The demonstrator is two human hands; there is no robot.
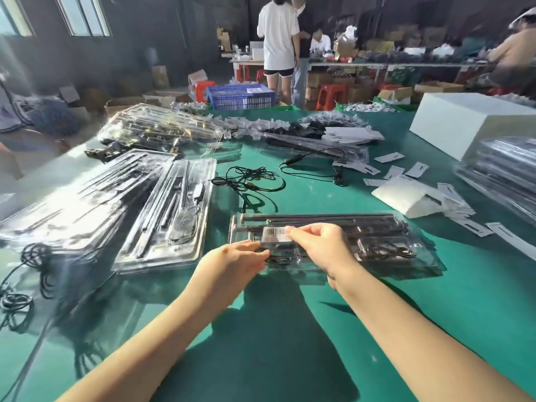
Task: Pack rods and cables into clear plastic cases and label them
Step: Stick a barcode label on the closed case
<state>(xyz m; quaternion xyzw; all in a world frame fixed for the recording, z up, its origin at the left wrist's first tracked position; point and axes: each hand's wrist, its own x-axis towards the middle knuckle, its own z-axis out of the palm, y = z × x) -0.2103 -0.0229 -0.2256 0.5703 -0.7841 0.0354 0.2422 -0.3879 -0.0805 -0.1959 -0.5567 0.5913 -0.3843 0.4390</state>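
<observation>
My left hand (235, 264) holds the near left end of the clear case (377, 242), which lies mid-table (290, 329) packed with rods (319, 217); my right hand (319, 246) pinches a barcode label (274, 232) on its lid. Loose cables (249, 179) lie beyond.
</observation>
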